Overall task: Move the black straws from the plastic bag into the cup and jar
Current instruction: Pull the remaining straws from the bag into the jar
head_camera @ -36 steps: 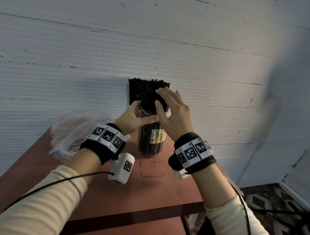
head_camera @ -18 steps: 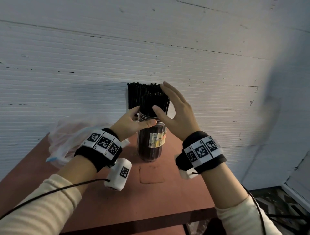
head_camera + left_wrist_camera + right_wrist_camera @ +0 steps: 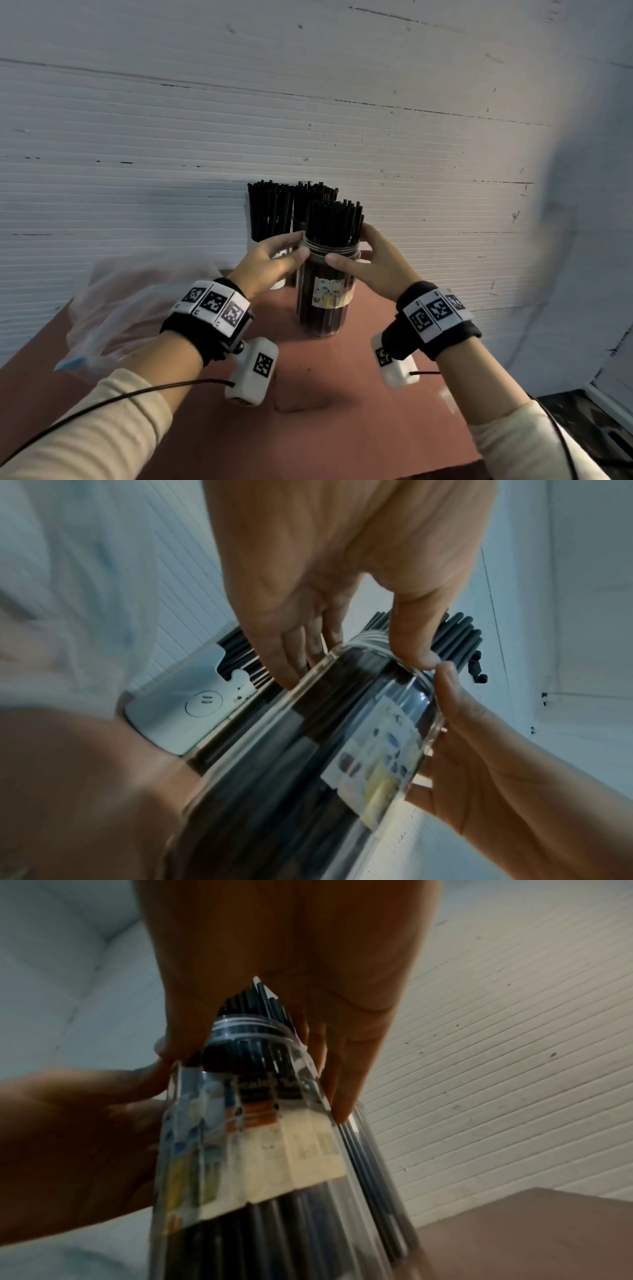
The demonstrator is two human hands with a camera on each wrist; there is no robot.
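Observation:
A clear glass jar with a paper label, packed with black straws, stands upright over the red-brown table. My left hand grips its neck from the left. My right hand grips it from the right, thumb in front and fingers behind. In the wrist views both hands wrap the jar. Behind it a white cup holds more black straws. I cannot tell whether the jar's base touches the table.
A crumpled clear plastic bag lies at the table's left, against the white ribbed wall. The table's right edge drops to a dark floor. Cables run from both wrist cameras.
My right hand has come down from the straw tops to the jar's neck. The jar, now held by both hands, has moved toward me and away from the cup.

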